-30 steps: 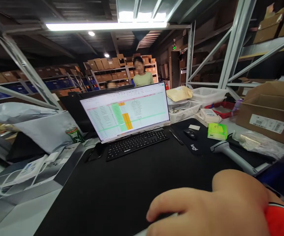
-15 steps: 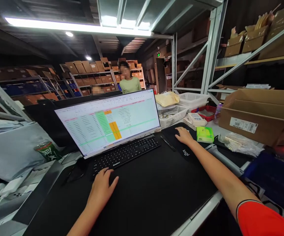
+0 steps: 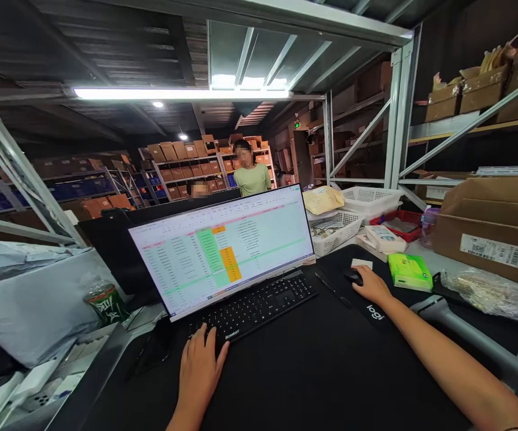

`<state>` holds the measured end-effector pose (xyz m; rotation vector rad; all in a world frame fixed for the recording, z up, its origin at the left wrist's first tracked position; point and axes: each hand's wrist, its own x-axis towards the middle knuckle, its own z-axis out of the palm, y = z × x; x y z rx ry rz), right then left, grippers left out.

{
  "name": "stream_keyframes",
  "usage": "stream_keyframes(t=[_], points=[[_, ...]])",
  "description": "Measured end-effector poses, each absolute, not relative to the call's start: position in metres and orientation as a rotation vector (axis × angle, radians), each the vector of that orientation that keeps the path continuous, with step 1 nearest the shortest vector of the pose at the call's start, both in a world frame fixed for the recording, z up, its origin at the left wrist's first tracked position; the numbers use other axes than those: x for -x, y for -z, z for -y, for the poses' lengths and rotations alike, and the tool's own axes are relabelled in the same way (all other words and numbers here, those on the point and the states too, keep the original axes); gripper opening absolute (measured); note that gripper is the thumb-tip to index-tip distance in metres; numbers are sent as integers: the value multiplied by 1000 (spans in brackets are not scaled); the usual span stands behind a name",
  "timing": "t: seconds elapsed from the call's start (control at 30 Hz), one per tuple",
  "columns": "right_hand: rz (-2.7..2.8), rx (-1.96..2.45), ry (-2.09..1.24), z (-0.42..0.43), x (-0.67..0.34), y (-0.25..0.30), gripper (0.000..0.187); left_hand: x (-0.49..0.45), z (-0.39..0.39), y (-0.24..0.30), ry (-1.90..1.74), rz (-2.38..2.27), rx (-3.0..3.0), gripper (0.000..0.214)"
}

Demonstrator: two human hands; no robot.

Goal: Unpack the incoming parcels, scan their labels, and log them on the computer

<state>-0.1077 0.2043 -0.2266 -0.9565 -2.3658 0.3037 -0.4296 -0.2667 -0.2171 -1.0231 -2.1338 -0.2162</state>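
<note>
My left hand (image 3: 199, 371) lies flat on the black desk mat (image 3: 286, 371), fingers stretched out onto the front left edge of the black keyboard (image 3: 254, 306). My right hand (image 3: 371, 285) rests cupped over the black mouse (image 3: 353, 276) on the black mouse pad (image 3: 378, 314). A wide monitor (image 3: 225, 246) showing a spreadsheet with green and orange cells stands tilted behind the keyboard.
A pen (image 3: 329, 282) lies left of the mouse pad. A green box (image 3: 409, 271), a grey barcode scanner (image 3: 460, 332), white baskets (image 3: 337, 230) and a cardboard box (image 3: 494, 230) sit at right. A can (image 3: 105, 299) and grey bags (image 3: 30, 299) are at left. Two people (image 3: 250, 170) are behind the monitor.
The view has tilted down and shifted. My left hand has slid forward onto the keyboard's edge. My right hand stays on the mouse.
</note>
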Motion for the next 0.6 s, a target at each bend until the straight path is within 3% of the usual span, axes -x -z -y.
stream_keyframes(t=[0.17,0.6], points=[[2359,900,-265,-208,107,237,59,428,268,222,211,2241,974,54],[2366,892,-245,-221,113,248,48,423,270,222,215,2329,995,47]])
